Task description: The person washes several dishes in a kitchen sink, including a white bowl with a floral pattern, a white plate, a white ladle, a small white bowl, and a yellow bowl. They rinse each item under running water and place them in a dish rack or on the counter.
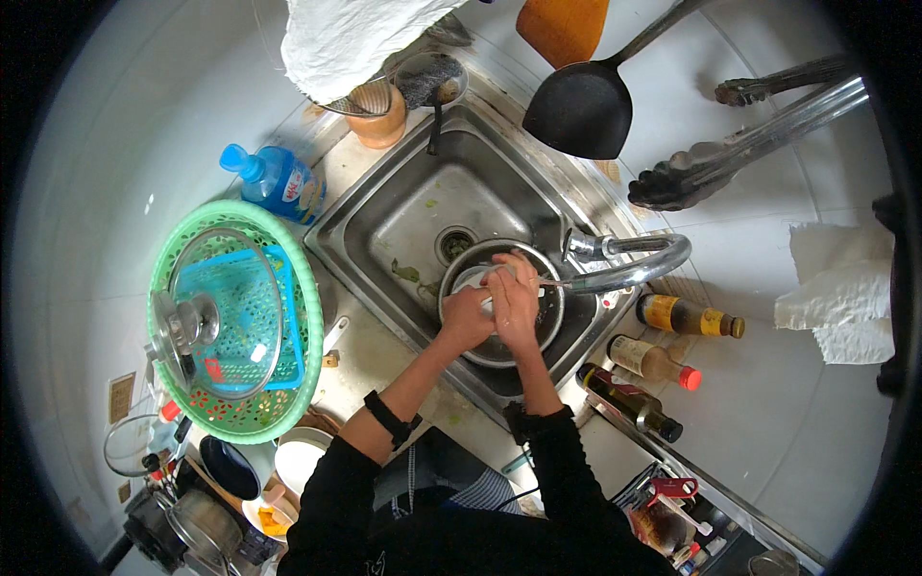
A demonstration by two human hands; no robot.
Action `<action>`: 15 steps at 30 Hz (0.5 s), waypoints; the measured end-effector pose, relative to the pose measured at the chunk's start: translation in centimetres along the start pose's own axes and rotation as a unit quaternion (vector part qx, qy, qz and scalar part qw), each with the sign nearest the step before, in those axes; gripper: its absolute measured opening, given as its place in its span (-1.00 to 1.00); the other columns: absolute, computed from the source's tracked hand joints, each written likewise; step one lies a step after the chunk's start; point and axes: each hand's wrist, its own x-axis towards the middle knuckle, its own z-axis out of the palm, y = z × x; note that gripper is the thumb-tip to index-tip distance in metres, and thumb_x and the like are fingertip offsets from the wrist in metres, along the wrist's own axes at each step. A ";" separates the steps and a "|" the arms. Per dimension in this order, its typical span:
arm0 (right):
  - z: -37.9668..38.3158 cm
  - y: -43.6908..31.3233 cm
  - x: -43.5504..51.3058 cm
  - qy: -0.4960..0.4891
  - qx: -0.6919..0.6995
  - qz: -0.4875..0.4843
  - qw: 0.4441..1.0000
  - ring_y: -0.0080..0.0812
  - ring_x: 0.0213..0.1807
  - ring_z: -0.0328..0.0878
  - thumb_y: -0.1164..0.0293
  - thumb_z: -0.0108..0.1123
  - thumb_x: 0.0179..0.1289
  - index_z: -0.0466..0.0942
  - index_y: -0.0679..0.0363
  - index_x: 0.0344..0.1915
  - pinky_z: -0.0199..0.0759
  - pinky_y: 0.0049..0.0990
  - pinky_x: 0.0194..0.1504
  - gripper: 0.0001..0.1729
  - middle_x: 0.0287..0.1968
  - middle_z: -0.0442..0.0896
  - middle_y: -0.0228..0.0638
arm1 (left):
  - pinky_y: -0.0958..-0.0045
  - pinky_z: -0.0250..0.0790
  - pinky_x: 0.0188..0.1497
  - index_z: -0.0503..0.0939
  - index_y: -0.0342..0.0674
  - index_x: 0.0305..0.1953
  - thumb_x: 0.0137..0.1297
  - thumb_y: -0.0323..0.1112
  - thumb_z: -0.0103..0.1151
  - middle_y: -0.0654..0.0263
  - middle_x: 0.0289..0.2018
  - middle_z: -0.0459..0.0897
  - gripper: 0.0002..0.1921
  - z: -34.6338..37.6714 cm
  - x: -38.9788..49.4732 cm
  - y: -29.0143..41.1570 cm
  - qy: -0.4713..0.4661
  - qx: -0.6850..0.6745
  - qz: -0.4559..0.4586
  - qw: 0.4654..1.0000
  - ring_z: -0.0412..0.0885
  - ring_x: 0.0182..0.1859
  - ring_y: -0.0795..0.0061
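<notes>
Both hands are over a round metal basin [558,317] that sits in the stainless-steel sink [382,216]. My left hand [467,313] is at a white dish [472,277] in the basin, its fingers curled; whether it grips the dish is hidden. My right hand [513,295] lies against the left one, fingers extended and overlapping it, over the same dish. A thin stream of water runs from the curved chrome faucet [634,270] toward the right hand. Green leaf scraps [405,271] lie on the sink floor near the drain [456,243].
A green plastic basket [313,338] with a glass lid [227,317] stands left of the sink, below a blue soap bottle [284,183]. Sauce bottles [648,358] stand at the right. A black spatula [580,108] and metal tongs [749,151] hang above.
</notes>
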 end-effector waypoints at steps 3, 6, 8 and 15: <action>0.6 2.1 0.3 -0.116 0.294 0.252 0.915 -0.13 -0.14 0.54 0.26 -0.05 0.46 0.53 0.32 -0.44 0.30 -0.30 0.11 -0.59 -0.23 0.62 -0.13 | 0.13 0.46 -0.04 0.68 -0.20 -0.08 -0.03 -0.01 0.42 -0.04 -0.24 0.69 -0.49 0.0 -0.9 -0.2 0.028 0.021 0.037 0.999 0.63 -0.15 -0.03; 1.2 5.8 -0.5 -0.143 0.640 0.484 0.579 -0.08 -0.15 0.54 0.00 -0.10 0.49 0.51 0.31 -0.49 0.38 -0.16 0.03 -0.39 -0.27 0.63 -0.02 | 0.30 0.44 0.02 0.67 -0.28 -0.04 0.00 -0.02 0.47 0.07 -0.14 0.71 -0.45 -0.8 -1.8 0.1 -0.033 -0.136 0.025 0.990 0.65 -0.08 0.27; 1.8 7.1 -2.0 -0.087 0.760 0.516 0.384 0.00 -0.17 0.51 -0.17 -0.10 0.42 0.53 0.29 -0.45 0.38 -0.02 0.04 -0.29 -0.28 0.61 0.00 | 0.40 0.40 0.08 0.64 -0.34 0.03 0.02 -0.07 0.50 0.21 -0.04 0.69 -0.40 -1.4 -2.0 0.4 -0.083 -0.290 -0.001 0.953 0.59 0.00 0.48; 2.0 7.9 -3.7 0.006 0.730 0.566 0.384 -0.33 -0.38 0.61 -0.08 0.13 0.37 0.63 0.16 -0.34 0.52 -0.38 -0.25 -0.50 -0.39 0.68 -0.29 | 0.42 0.40 0.07 0.63 -0.30 0.04 0.04 -0.13 0.51 0.30 -0.08 0.68 -0.44 -2.8 -0.9 0.4 -0.145 -0.374 -0.075 0.913 0.59 -0.04 0.48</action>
